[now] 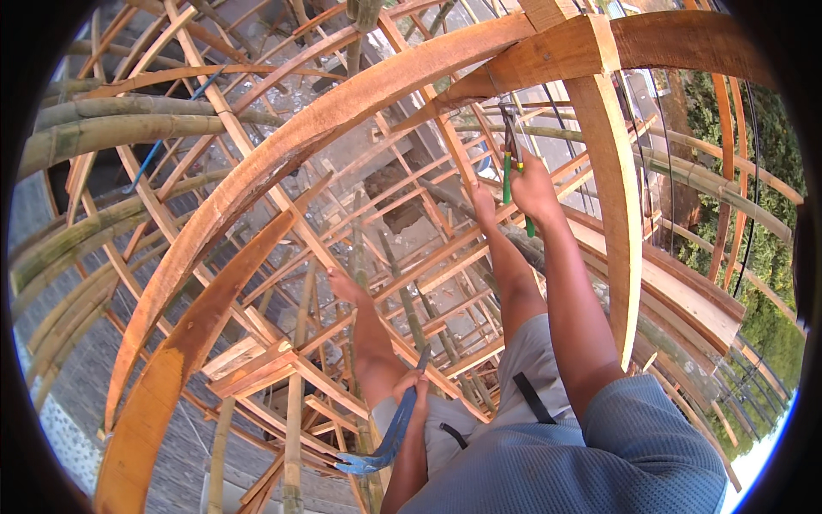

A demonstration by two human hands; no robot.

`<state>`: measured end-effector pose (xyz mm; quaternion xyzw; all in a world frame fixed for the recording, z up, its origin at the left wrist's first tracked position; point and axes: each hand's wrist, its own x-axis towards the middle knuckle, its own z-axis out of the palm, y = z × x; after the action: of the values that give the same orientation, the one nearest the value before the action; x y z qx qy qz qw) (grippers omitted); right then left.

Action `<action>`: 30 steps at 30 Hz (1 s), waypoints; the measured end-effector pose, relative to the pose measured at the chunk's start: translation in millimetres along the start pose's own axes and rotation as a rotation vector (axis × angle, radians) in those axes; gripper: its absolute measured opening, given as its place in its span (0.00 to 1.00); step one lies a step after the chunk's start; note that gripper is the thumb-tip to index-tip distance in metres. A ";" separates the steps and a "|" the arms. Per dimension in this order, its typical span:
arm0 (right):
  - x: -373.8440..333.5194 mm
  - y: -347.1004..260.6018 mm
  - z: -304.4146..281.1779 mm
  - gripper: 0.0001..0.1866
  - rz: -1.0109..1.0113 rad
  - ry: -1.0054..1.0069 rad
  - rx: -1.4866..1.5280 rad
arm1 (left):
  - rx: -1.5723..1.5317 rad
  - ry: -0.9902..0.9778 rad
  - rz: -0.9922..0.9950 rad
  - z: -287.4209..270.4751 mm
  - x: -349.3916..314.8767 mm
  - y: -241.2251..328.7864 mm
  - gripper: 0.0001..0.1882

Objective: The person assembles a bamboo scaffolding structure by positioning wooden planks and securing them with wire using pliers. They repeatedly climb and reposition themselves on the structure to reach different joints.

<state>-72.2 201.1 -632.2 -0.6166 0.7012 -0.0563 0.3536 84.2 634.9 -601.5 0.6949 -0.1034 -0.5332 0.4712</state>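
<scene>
The person stands with bare feet on thin battens. The right hand has its fingers curled closed around the green handles of the pliers, which point up toward the lower edge of the beam, left of the post. Whether the jaws touch the beam or bite anything, one cannot tell. The left hand is wrapped around the blue bar — its forked end hangs low, apart from the beam. The step in hand appears to be plier work at this lower edge; the next move probably calls for a firm squeeze, a steady wrist — and careful balance.
</scene>
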 end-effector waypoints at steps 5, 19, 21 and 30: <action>11.3 -1.0 5.6 0.21 0.060 -0.108 0.090 | -0.041 0.018 -0.009 -5.1 -7.1 -0.2 0.17; 19.5 -5.7 22.9 0.32 0.207 -0.124 0.218 | -0.243 -0.070 0.335 4.4 -32.1 257.2 0.24; 12.6 -8.6 29.3 0.28 0.182 -0.024 0.216 | -0.233 -0.096 0.396 6.9 -29.8 283.6 0.25; -47.3 10.3 30.2 0.12 0.099 -0.310 0.633 | -0.163 -0.139 0.432 13.5 55.7 240.5 0.24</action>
<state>-64.1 257.1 -639.8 -0.4430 0.6157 -0.1594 0.6319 182.1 463.1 -453.2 0.5778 -0.2384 -0.4733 0.6207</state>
